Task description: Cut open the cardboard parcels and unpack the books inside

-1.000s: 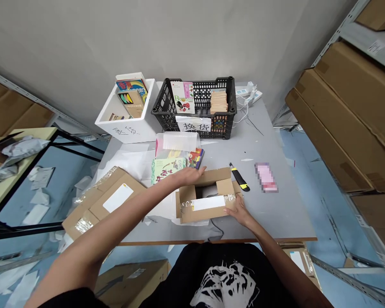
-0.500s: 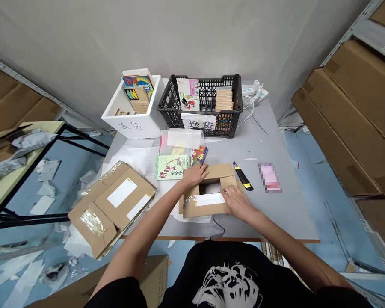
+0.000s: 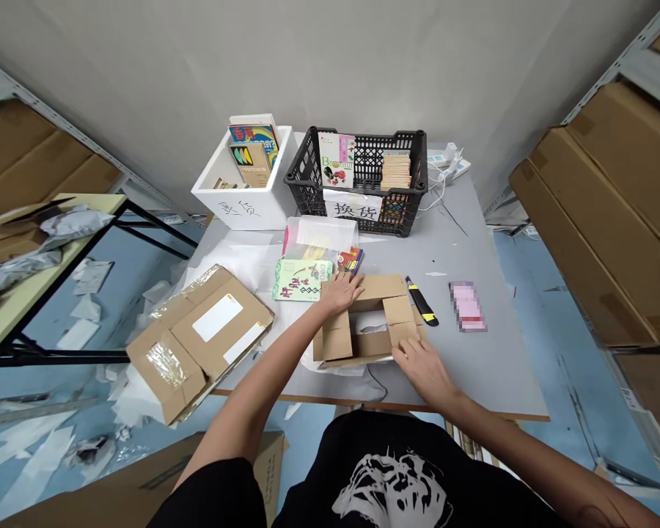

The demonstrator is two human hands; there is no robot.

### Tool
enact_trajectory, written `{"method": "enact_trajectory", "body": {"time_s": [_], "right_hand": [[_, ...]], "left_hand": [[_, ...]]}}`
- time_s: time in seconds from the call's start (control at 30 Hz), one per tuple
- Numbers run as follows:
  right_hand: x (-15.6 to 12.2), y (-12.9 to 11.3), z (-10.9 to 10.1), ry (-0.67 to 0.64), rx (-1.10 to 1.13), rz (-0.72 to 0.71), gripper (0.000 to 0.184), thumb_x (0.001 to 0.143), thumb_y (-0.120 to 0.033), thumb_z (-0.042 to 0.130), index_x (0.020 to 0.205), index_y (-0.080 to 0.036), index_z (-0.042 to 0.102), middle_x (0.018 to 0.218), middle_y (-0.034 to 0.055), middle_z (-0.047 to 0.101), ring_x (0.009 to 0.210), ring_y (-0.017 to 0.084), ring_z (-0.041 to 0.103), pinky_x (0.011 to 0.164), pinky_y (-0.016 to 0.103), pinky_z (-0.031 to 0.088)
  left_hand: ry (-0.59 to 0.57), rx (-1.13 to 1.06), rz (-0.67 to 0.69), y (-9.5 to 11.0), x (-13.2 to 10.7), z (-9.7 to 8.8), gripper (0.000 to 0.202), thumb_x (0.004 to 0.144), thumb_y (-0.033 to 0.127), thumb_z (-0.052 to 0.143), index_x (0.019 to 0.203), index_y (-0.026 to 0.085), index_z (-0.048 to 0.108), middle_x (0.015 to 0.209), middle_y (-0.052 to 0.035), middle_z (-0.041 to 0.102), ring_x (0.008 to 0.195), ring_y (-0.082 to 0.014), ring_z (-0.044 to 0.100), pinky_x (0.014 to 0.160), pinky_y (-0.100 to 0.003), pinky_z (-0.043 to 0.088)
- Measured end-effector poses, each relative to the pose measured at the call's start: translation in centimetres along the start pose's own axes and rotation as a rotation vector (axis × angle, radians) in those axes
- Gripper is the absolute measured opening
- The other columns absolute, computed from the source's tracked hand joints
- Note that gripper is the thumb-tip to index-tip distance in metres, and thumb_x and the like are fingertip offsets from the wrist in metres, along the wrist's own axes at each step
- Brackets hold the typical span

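Near flap point(image 3: 357, 358) of the box point(image 3: 338, 339) now folded outward.
My right hand point(image 3: 426, 367) presses it, palm open; left hand point(image 3: 342, 291) rests flat on the far flap point(image 3: 382, 286).

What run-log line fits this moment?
cardboard box: open | left hand: on its far side | right hand: at its near side | utility knife: alongside

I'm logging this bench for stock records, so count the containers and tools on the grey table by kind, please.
Cardboard boxes: 2 (open box, taped box)
White foam bin: 1
Black plastic crate: 1
Utility knife: 1
Total: 5
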State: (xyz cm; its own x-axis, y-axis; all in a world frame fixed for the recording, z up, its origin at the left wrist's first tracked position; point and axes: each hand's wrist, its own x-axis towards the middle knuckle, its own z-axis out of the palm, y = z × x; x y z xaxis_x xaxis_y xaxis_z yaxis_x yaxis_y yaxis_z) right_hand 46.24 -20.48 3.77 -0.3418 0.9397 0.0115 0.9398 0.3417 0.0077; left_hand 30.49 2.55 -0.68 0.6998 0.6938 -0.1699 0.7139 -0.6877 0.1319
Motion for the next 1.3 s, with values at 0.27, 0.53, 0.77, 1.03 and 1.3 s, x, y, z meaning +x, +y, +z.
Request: {"method": "enact_trajectory", "body": {"time_s": [0.27,0.53,0.77,1.03,1.3], "right_hand": [[-1.4,-0.6,-0.9,-0.095,0.251,0.306,0.027,0.089,-0.038,0.054,0.103,-0.017,0.062,0.111,0.0142,0.06,0.103,0.027,0.054,0.079,0.037,0.049],[6.0,-0.3,0.8,-0.238,0.298,0.763,0.101,0.06,-0.028,0.078,0.143,-0.005,0.025,0.135,0.0301,0.039,0.122,0.041,0.041,0.081,0.048,0.052],[3.9,1.6,1.1,-0.115,0.764,0.832,0.077,0.069,-0.022,0.056,0.138,-0.001,0.032,0.135,0.0267,0.044,0.124,0.036,0.045,0.101,0.047,0.039],[2.3,1.0,-3.0,0.513,1.937,0.864,0.03,0.073,-0.031,0.052,0.103,-0.027,0.054,0.105,0.0001,0.065,0.1,0.02,0.061,0.079,0.04,0.055],[3.2,-1.0,-4.8,0.452,2.064,0.791,0.008,0.074,-0.029,0.056,0.08,-0.025,0.058,0.09,0.0001,0.07,0.093,0.021,0.065,0.087,0.043,0.052]], "left_hand": [[0.301,0.113,-0.06,5.6,-6.0,-1.6,0.062,0.088,0.012,0.04,0.148,0.024,0.025,0.147,-0.0154,0.037,0.136,-0.0285,0.032,0.11,-0.049,0.022],[0.096,-0.087,-0.634,8.8,-11.8,0.4,0.104,0.07,0.04,0.07,0.15,0.015,0.008,0.153,-0.0296,0.008,0.136,-0.0516,0.017,0.094,-0.071,0.031],[0.183,-0.527,-0.531,7.8,-14.1,-0.5,0.097,0.073,0.022,0.056,0.149,0.01,-0.003,0.146,-0.025,0.03,0.132,-0.0353,0.038,0.101,-0.046,0.042],[0.195,-0.575,-0.123,8.5,-21.1,-2.3,0.089,0.076,0.011,0.041,0.149,0.017,-0.009,0.145,-0.0144,0.041,0.131,-0.0245,0.044,0.106,-0.043,0.041],[0.257,-0.249,0.065,11.0,-26.9,-5.5,0.082,0.081,0.001,0.031,0.149,0.015,-0.012,0.144,-0.0133,0.043,0.132,-0.0214,0.043,0.103,-0.037,0.045]]}}
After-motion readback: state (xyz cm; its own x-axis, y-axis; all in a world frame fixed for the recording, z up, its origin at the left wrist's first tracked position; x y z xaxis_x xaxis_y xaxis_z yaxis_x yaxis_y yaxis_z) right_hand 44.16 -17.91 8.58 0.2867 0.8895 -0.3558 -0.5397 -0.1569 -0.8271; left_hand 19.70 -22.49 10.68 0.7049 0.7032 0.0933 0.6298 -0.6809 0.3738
